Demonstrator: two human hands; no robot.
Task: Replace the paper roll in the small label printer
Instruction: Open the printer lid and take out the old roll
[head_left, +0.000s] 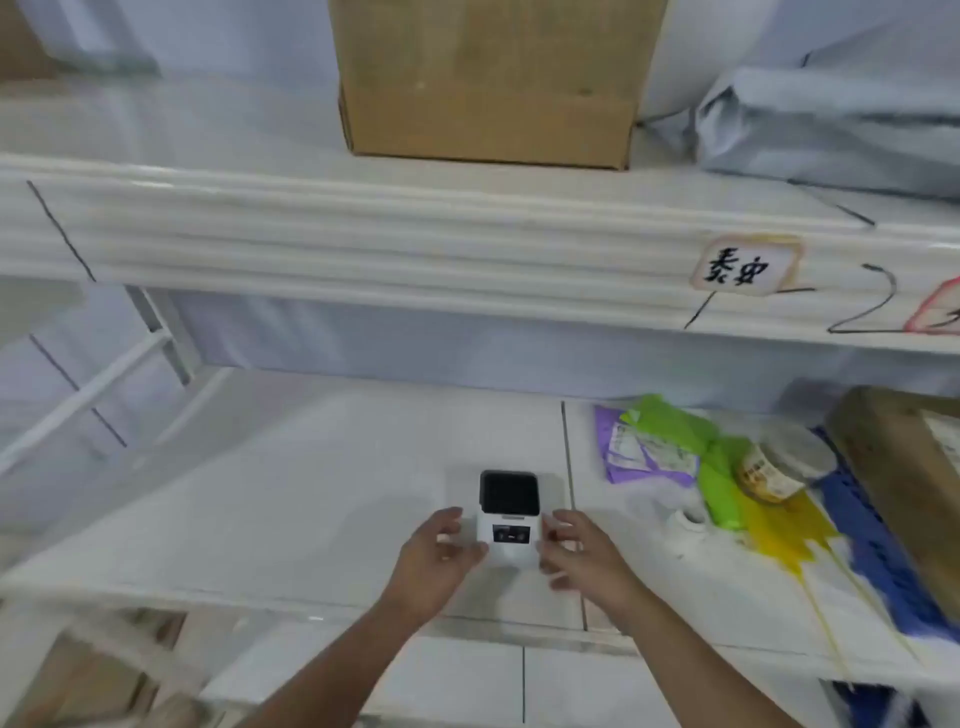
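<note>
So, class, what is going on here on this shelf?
A person has both hands at a small white label printer on the lower shelf. The left hand and right hand flank its sides. The image is too blurred to tell whether they grip it. A white paper roll lies to the right.

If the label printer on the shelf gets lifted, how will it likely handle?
The label printer looks like a small rigid plastic box, so probably stiff and light. Its smooth white casing may be slightly slippery. Boxy and flat-based, it seems unlikely to roll; the left hand and right hand flank it.
</note>
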